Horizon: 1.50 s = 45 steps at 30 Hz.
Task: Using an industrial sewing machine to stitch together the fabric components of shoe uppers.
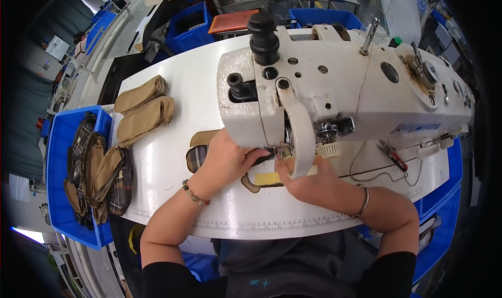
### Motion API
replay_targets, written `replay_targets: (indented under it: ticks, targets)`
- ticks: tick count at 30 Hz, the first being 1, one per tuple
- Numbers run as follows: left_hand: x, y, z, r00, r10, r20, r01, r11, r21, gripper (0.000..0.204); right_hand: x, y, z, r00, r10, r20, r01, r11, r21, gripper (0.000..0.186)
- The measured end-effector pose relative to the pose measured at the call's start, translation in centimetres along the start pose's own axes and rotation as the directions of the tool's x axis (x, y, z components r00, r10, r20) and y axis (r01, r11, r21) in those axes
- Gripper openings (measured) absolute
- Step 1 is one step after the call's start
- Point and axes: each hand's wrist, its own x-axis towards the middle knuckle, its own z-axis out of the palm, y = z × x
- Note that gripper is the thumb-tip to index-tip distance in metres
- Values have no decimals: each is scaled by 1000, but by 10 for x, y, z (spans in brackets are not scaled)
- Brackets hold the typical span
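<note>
Plaid cloth (196,159) at eight o'clock from the machine (246,110); left hand (224,159) over it, right hand (319,184) at three o'clock from that, fingers curled; cannot tell whether either pinches; guide lightly, fingertips clear.

Head-worn fisheye — faces down, close over sewing machine (334,89).

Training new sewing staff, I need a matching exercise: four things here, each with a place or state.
1. Left hand
2. Right hand
3. Two stacks of tan oval fabric pieces
4. Red-handled metal snips

A. White tabletop, right side
B. Silver metal bangle at wrist
C. White tabletop, left side
D. Greenish beaded bracelet at wrist

1-D, 2-B, 3-C, 4-A
</note>
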Motion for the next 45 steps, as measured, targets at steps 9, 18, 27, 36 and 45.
replay_targets:
  ticks: [9, 18, 27, 36, 45]
  targets:
    - [-1, -1, 6, 992, 100, -70, -93, 991, 100, 23, 3, -1, 18, 968, -22, -252, 18, 1000, -17, 35]
    - [3, 2, 6, 992, 62, -107, -56, 997, 56, 24, 2, 0, 17, 980, -72, -187, 86, 994, 67, 43]
    - [5, 5, 1, 998, 8, -68, -6, 1000, 24, 28, 9, 2, 12, 867, 21, 498, 11, 998, -61, 29]
    - [6, -2, 1, 1000, 29, -12, -28, 997, 70, 31, 5, 5, 11, 988, 38, -148, 1, 967, 255, 31]
    - [10, -5, 3, 1000, -5, -31, 4, 1000, -27, 35, 2, 8, 5, 998, -38, -47, 43, 990, 131, 46]
